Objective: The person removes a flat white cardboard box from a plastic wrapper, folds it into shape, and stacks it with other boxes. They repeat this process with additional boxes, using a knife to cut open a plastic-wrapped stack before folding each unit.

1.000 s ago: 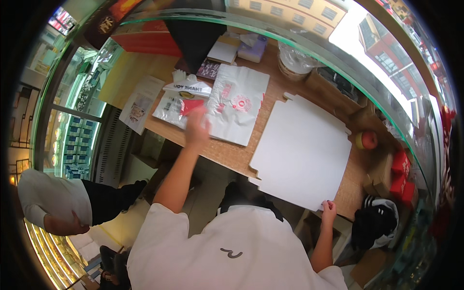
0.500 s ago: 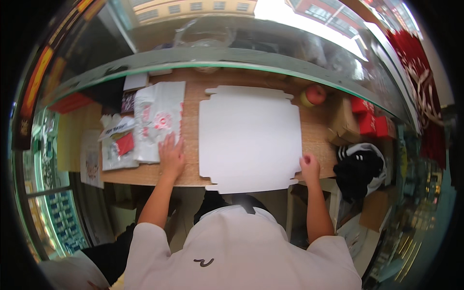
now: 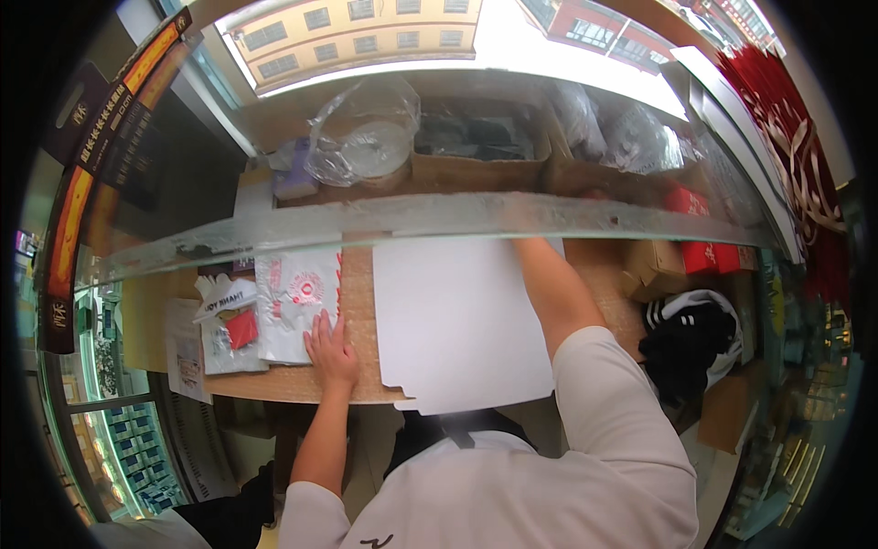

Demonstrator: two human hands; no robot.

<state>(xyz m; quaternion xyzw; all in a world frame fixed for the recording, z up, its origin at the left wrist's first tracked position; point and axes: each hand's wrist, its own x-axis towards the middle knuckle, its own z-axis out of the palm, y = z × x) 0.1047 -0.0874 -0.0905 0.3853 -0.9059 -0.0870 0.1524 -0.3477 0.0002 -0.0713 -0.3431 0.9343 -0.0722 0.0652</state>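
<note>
A large white flat cardboard sheet [image 3: 453, 320] with notched tabs lies on the wooden table, its near edge overhanging the front. My left hand [image 3: 331, 355] rests with fingers spread at the lower right corner of a white plastic bag [image 3: 297, 297] with red print. My right arm stretches forward across the sheet's right side. At its end my right hand [image 3: 523, 209] is beneath the glass shelf, behind the hazy glass edge, so its fingers cannot be made out.
The glass shelf [image 3: 412, 220] spans the table's far part. Behind it are cardboard boxes [image 3: 480, 172] and a plastic-wrapped roll [image 3: 377, 151]. To the right sit a brown box [image 3: 655, 268], red boxes [image 3: 702, 256] and a black-and-white cloth [image 3: 690, 339]. A small red packet [image 3: 241, 328] lies left.
My right hand has left the sheet's lower right edge and reached far forward under the glass. The left hand stays by the bag. The view has tilted upward.
</note>
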